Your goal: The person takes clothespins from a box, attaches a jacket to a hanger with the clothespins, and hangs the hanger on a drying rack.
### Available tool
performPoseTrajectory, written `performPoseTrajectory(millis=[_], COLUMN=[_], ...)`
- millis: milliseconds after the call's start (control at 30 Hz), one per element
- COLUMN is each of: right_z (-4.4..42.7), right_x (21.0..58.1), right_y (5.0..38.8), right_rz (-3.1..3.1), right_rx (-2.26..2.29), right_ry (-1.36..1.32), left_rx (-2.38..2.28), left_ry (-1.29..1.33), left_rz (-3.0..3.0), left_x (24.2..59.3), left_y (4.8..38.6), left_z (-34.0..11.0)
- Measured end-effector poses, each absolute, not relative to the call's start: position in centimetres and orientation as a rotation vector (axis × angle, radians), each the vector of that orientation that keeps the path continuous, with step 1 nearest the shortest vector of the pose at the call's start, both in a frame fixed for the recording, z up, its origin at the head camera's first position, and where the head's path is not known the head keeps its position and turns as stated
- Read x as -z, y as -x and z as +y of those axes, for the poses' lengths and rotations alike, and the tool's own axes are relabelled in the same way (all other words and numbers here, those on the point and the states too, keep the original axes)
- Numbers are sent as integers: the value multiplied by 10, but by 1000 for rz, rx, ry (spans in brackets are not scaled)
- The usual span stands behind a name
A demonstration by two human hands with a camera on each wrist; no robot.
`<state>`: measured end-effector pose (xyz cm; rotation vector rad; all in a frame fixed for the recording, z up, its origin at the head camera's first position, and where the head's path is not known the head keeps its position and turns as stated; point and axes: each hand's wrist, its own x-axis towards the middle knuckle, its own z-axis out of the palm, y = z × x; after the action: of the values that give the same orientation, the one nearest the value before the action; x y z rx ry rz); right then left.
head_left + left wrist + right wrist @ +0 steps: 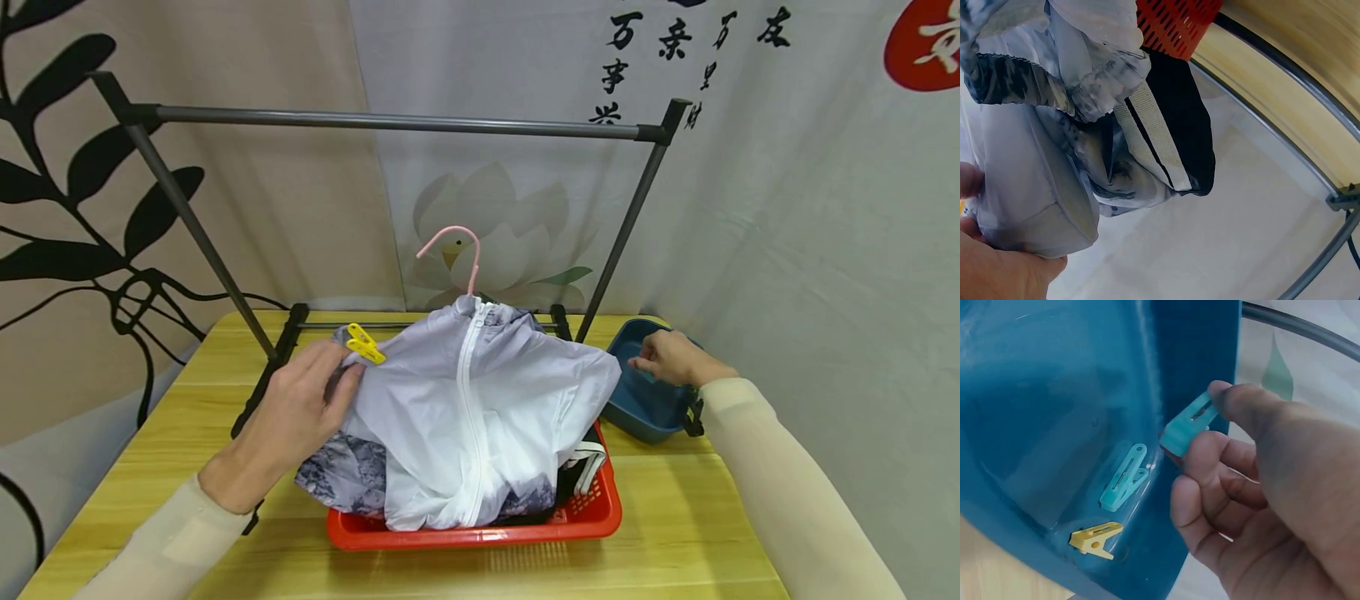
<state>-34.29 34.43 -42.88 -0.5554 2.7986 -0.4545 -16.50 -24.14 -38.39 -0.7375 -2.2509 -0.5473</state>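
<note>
Peg [1184,430] pickup is apparently proceeding.
Right hand [678,358] is pinching it thumb-to-finger; left hand [300,408] is gripping the jacket [420,400]; next move is likely requiring lift-out from the tub [645,408].

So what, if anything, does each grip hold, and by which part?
The left grip holds the grey-white fabric zip jacket by its shoulder edge, beside a yellow plastic clothespin. The right grip pinches a turquoise plastic clothespin by its handle end.

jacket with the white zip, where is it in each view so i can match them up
Head: centre, the jacket partly covers the red basket.
Left wrist: left side, up to the top edge.
Right wrist: not in it.
Shared landmark: the dark rack, at right in both wrist views.
</note>
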Motion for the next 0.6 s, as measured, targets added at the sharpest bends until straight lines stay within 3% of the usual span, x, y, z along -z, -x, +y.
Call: performPoseTrajectory(millis=[600], right_z=[340], right_x=[415], right_y=[328], right_rz=[2949], right_rx=[661], right_ry=[526], left_rx=[537], left_ry=[749], left_rz=[-2194], left_x=[388], left_y=[166], left_z=[-239])
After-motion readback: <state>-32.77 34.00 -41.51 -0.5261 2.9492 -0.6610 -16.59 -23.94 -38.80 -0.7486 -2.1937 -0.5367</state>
